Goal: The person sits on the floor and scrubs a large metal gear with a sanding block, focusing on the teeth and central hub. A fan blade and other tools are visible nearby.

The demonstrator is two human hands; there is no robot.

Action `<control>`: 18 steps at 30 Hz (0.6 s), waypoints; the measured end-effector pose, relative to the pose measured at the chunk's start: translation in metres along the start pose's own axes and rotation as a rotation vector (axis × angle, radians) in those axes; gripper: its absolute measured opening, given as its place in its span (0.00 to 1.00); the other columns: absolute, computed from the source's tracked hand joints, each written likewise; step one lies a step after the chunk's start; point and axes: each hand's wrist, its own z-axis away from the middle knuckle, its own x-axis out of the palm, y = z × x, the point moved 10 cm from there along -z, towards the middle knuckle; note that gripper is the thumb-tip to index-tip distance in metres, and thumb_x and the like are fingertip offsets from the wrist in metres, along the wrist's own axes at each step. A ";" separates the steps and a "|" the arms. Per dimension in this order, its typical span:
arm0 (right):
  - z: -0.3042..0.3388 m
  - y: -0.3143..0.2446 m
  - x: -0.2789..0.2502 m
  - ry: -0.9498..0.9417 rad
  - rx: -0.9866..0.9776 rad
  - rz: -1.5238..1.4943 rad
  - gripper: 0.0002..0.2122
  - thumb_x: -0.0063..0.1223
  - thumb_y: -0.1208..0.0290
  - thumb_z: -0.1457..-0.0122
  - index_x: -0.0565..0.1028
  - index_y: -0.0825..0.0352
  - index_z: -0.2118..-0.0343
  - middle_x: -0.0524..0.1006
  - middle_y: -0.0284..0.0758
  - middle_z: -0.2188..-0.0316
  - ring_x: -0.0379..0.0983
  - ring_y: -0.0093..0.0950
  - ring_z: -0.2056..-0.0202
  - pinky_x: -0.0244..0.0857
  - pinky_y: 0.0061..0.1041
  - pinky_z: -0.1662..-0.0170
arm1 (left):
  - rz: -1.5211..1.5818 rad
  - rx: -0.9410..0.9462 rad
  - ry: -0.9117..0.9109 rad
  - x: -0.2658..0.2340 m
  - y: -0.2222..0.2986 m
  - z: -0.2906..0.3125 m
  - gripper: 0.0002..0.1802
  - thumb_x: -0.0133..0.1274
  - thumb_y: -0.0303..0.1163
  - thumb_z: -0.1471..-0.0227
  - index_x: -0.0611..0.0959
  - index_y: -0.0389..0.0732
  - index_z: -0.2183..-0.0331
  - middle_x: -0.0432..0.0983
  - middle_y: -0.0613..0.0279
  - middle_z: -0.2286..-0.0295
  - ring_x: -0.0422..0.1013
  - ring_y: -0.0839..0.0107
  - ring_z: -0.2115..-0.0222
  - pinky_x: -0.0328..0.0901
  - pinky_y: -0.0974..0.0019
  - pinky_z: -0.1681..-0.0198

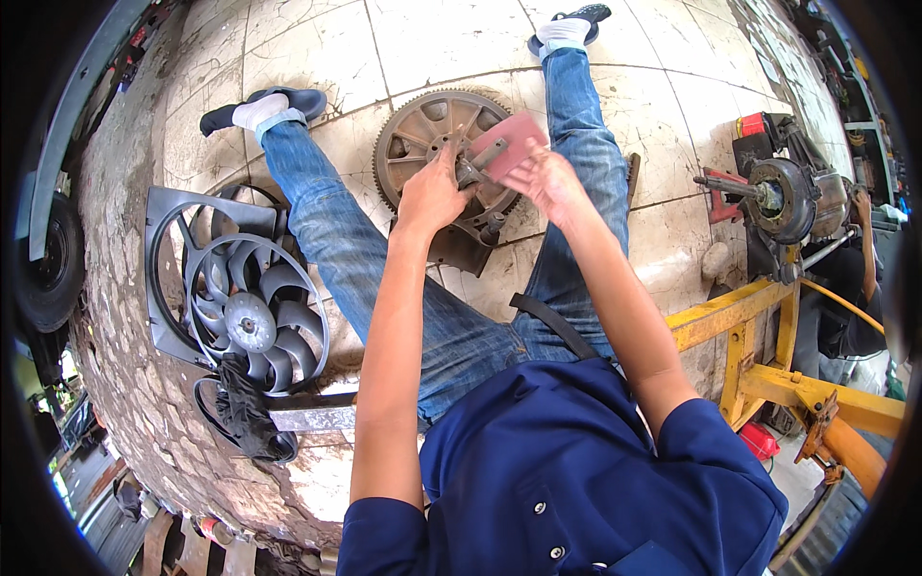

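Between my legs on the floor lies a rusty-brown, toothed flywheel (392, 154) with spokes. Over its hub, my left hand (432, 197) grips a short grey metal shaft (488, 154), with the index finger stretched toward the wheel. My right hand (549, 182), slightly blurred, has its fingers at the lower edge of a dull red sheet (514, 136) that looks like sandpaper. The sheet lies against the shaft's upper side. Below the wheel, a dark metal piece (459, 252) and a small cylindrical part (493, 228) rest near my thighs.
A black fan in its shroud (252, 322) lies left of my leg, with a dark cloth (248, 408) beside it. At right stand a yellow steel frame (730, 312) and a machine assembly (783, 202). Another person's arm (864, 240) shows at far right. A tire (53, 264) leans far left.
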 end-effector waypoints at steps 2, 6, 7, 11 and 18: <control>0.004 0.008 0.009 -0.047 0.044 0.048 0.21 0.34 0.60 0.28 0.63 0.75 0.44 0.73 0.50 0.48 0.72 0.41 0.46 0.66 0.41 0.41 | 0.022 0.018 0.014 -0.001 0.003 0.000 0.47 0.64 0.42 0.52 0.58 0.50 0.36 0.73 0.56 0.47 0.71 0.50 0.49 0.67 0.54 0.47; -0.004 0.011 -0.006 -0.003 0.033 -0.061 0.22 0.34 0.59 0.28 0.62 0.74 0.43 0.72 0.51 0.47 0.69 0.44 0.44 0.64 0.46 0.40 | 0.007 0.015 -0.003 -0.002 0.005 -0.001 0.47 0.64 0.43 0.52 0.58 0.49 0.36 0.71 0.55 0.45 0.70 0.49 0.48 0.67 0.54 0.47; -0.004 0.013 -0.003 -0.018 0.049 -0.034 0.22 0.35 0.59 0.28 0.61 0.75 0.43 0.71 0.52 0.47 0.68 0.44 0.43 0.63 0.46 0.40 | 0.000 0.015 -0.005 -0.001 0.006 -0.001 0.47 0.64 0.43 0.52 0.58 0.48 0.36 0.71 0.55 0.45 0.70 0.50 0.48 0.67 0.54 0.47; -0.011 0.007 -0.010 0.013 0.019 -0.009 0.25 0.36 0.58 0.29 0.59 0.76 0.41 0.69 0.54 0.45 0.68 0.46 0.43 0.63 0.47 0.40 | -0.028 0.030 0.023 -0.001 0.001 -0.003 0.50 0.64 0.40 0.53 0.56 0.49 0.35 0.69 0.48 0.46 0.73 0.48 0.52 0.70 0.52 0.51; -0.021 -0.002 -0.018 0.016 0.006 -0.008 0.25 0.38 0.58 0.29 0.59 0.78 0.41 0.68 0.57 0.45 0.67 0.48 0.44 0.64 0.47 0.41 | -0.038 -0.022 -0.019 -0.002 0.000 -0.005 0.50 0.64 0.43 0.53 0.55 0.52 0.34 0.73 0.55 0.47 0.71 0.50 0.49 0.67 0.54 0.47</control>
